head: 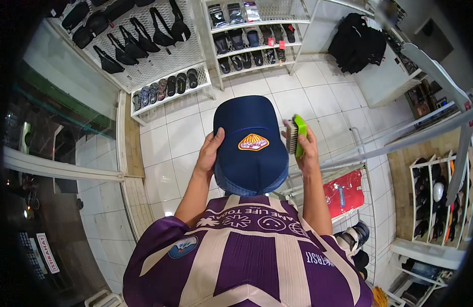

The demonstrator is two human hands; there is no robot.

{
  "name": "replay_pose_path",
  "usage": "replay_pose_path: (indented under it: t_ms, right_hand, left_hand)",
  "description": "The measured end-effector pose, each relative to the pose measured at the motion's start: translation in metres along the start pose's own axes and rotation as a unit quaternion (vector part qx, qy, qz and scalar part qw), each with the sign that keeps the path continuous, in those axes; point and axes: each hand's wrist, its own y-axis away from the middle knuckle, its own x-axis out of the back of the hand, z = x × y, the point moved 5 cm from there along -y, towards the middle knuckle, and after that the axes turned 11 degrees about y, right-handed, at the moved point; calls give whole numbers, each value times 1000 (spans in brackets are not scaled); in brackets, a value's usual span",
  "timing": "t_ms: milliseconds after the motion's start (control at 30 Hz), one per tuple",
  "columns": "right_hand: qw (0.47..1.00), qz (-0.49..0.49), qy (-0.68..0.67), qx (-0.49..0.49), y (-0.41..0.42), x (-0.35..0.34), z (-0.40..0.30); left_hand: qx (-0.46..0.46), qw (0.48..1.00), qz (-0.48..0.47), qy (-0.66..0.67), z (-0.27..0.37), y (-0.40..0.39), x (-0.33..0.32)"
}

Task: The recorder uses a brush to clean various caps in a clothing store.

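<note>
A navy blue baseball cap point(251, 169) with an orange and white patch is held up before my chest, its brim pointing away from me. My left hand point(210, 149) grips the cap's left side, with the thumb on top near the brim and the other fingers hidden beneath. To the right of the cap, my right hand point(307, 147) holds a green-backed scrub brush point(299, 136). The brush's pale and dark bristles face the cap's side, close to it; whether they touch is hard to tell.
Ahead stand a low rack of sandals point(171, 89) and a shelf of footwear point(259, 48). Black bags point(142, 38) hang on a mesh panel. At the right are metal rails point(390, 147), a wire rack with a red package point(344, 192), and a cap shelf point(432, 163). A glass door frame point(63, 165) borders the left.
</note>
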Motion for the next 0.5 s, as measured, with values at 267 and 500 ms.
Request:
replay_pose_path:
  t_ms: [267,500]
  right_hand:
    - [978,-58,202,4,-22,-3,-28]
    - [875,-160,453,61,-22,-62,-79]
  left_hand:
    - [38,981,-115,-154,-5,-16,9]
    - [82,840,-176,-506,10,-10,-24]
